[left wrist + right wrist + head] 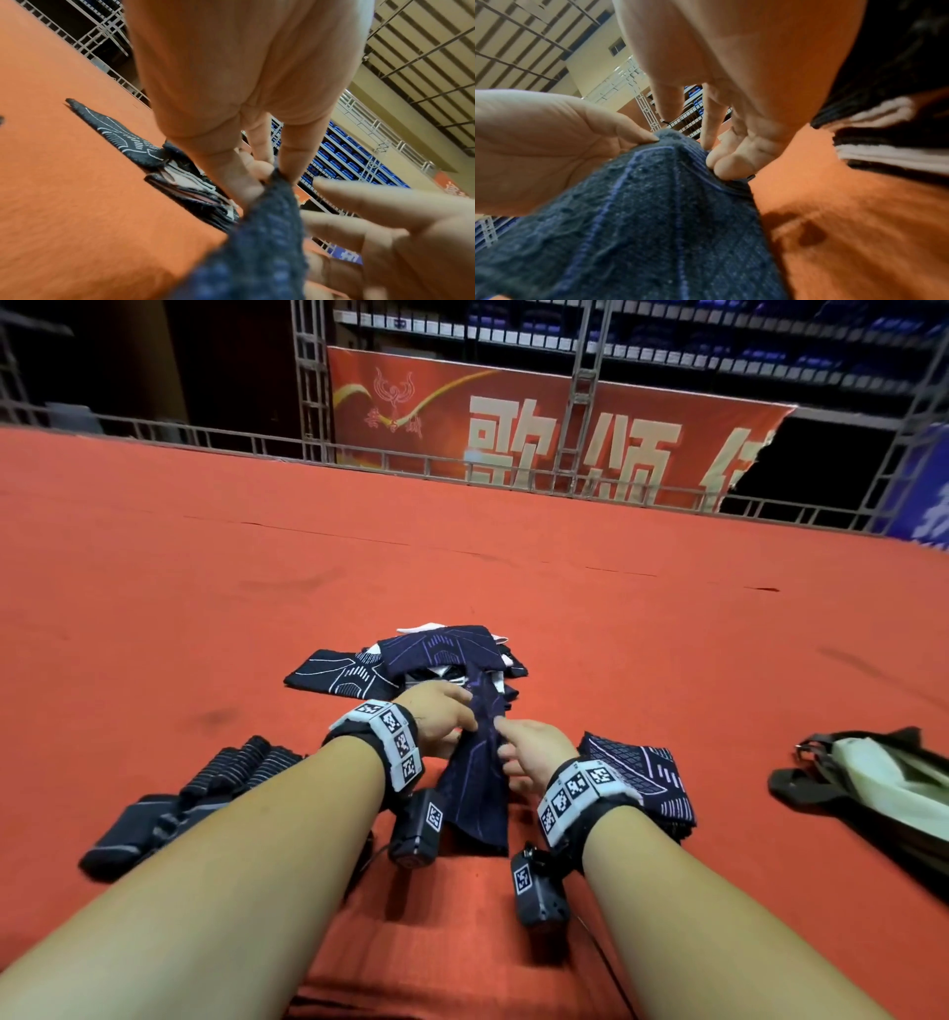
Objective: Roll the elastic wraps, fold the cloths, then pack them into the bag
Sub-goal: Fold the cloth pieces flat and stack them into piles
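Note:
My left hand pinches the top of a dark navy cloth with purple lines and holds it up, so it hangs over the red surface. In the left wrist view the left hand has thumb and fingers closed on the cloth. My right hand is at the cloth's right edge, its fingers touching the cloth without a clear grip. A loose pile of cloths lies just beyond. A folded stack sits right of my right wrist. Rolled elastic wraps lie at the left.
A dark bag with a pale lining lies open at the right edge of the red surface. A metal railing and a red banner stand past the far edge.

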A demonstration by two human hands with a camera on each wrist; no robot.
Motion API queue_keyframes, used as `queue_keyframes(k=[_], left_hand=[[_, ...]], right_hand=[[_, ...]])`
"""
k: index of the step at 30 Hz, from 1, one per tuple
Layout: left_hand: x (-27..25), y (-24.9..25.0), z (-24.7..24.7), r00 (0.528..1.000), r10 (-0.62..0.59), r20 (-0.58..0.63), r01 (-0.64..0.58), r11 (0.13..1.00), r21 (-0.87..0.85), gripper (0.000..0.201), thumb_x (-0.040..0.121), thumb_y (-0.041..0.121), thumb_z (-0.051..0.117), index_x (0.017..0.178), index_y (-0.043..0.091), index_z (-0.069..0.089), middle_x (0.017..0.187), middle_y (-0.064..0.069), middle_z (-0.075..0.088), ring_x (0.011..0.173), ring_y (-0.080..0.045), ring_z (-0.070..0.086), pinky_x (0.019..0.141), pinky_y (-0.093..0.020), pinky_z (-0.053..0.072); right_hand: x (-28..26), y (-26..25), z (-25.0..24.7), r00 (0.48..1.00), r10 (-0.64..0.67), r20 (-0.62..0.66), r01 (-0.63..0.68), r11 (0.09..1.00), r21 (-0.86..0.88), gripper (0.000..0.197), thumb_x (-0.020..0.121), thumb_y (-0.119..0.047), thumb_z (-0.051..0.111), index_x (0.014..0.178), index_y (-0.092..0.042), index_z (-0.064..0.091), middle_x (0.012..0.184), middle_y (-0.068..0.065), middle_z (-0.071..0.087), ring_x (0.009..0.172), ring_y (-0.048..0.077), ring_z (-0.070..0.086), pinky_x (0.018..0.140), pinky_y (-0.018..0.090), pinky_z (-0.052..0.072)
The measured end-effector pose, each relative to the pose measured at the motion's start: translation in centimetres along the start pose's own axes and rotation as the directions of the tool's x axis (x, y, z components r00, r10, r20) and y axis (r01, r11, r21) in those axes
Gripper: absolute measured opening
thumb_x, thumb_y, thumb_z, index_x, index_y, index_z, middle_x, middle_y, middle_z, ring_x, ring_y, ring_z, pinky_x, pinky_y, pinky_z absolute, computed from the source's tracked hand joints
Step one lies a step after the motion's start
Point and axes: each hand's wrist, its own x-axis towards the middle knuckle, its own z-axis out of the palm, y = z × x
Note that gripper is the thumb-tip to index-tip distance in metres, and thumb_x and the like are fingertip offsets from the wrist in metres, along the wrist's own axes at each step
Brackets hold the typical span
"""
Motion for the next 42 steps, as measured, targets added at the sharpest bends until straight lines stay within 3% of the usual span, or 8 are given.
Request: queue_keyframes(k=[6,16,21,25,28,33,37,42], left_hand=[[-1.7,1.7,0.9,0.971,0.039,0.238,-0.011,0.993,-0.116,0.04,0.095,-0.004,0.054,0.125,0.02,0.065,0.099,-0.01,0.071,0.091,-0.03,0.072,0.082,-0.041,0.06],[-1.0,0.8,-0.5,0.994,-0.105,-0.03,0.103,0.993,-0.052,0.018,0.095,0.03,0.068,0.103,0.015,0.064,0.085,-0.004,0.061,0.059,-0.014,0.049,0.049,-0.023,0.037],[-1.5,1.0,-0.5,0.994,-0.112,0.018,0.113,0.975,-0.191,0.014,0.096,0.002,0.063,0.084,0.007,0.059,0.068,-0.008,0.068,0.048,-0.014,0.062,0.038,-0.02,0.042],[-0.8,1.8,-1.1,0.984,0.075,-0.159,-0.117,0.955,-0.271,0.039,0.084,-0.013,0.066,0.117,0.006,0.062,0.101,-0.011,0.071,0.093,-0.025,0.069,0.081,-0.035,0.058],[-0.5,1.5,-1.6,0.963,0.19,-0.19,-0.241,0.924,-0.298,0.054,0.08,-0.018,0.065,0.128,0.005,0.059,0.085,-0.001,0.057,0.084,-0.017,0.062,0.094,-0.034,0.052],[-1.1,-2.3,-1.5,0.997,0.06,-0.044,-0.055,0.993,0.107,0.031,0.086,-0.012,0.063,0.087,0.019,0.071,0.074,-0.004,0.064,0.059,-0.01,0.057,0.06,-0.023,0.046],[-1.5,-5.8,-0.4,0.987,-0.105,0.125,0.038,0.893,0.448,0.026,0.079,-0.006,0.076,0.069,0.017,0.071,0.063,0.001,0.068,0.05,-0.008,0.058,0.049,-0.019,0.048],[-2.0,-5.4,-0.1,0.965,-0.203,0.165,0.104,0.877,0.469,0.022,0.092,-0.003,0.062,0.084,0.017,0.066,0.061,0.002,0.066,0.044,-0.007,0.059,0.043,-0.017,0.046]], right_hand=[[-2.1,-3.2,-0.1,0.969,-0.243,-0.044,0.242,0.97,-0.018,0.029,0.082,-0.038,0.069,0.089,-0.01,0.075,0.087,0.01,0.077,0.08,0.029,0.073,0.083,0.048,0.059],[-1.9,-3.1,-2.2,0.956,-0.257,-0.14,0.247,0.965,-0.085,0.028,0.057,-0.036,0.072,0.074,-0.014,0.071,0.083,0.013,0.074,0.087,0.038,0.072,0.087,0.055,0.057],[-3.2,-3.7,-2.1,0.943,-0.286,-0.168,0.279,0.958,-0.066,0.015,0.067,-0.022,0.067,0.076,-0.012,0.069,0.09,0.019,0.074,0.09,0.04,0.071,0.087,0.055,0.056],[-3.2,-4.1,-2.3,0.908,-0.386,-0.165,0.373,0.922,-0.106,0.03,0.081,0.008,0.059,0.09,-0.017,0.073,0.089,0.005,0.076,0.086,0.025,0.07,0.085,0.04,0.057],[-3.0,-3.9,-2.6,0.885,-0.418,-0.206,0.366,0.897,-0.247,0.037,0.078,0.011,0.057,0.089,-0.022,0.07,0.082,-0.003,0.072,0.078,0.016,0.064,0.078,0.031,0.051],[-2.4,-0.2,-1.7,0.986,-0.158,-0.053,0.099,0.812,-0.575,0.019,0.086,-0.001,0.065,0.1,-0.009,0.073,0.097,0.01,0.072,0.085,0.02,0.061,0.079,0.034,0.052],[-4.4,1.7,-0.7,0.998,0.057,0.013,-0.019,0.528,-0.849,0.025,0.099,-0.009,0.049,0.121,-0.004,0.063,0.137,0.014,0.06,0.131,0.032,0.052,0.107,0.036,0.038],[-4.0,3.2,-0.4,0.999,0.023,-0.044,-0.048,0.666,-0.745,0.039,0.094,-0.004,0.045,0.128,-0.014,0.062,0.117,0.018,0.069,0.103,0.037,0.07,0.085,0.041,0.057]])
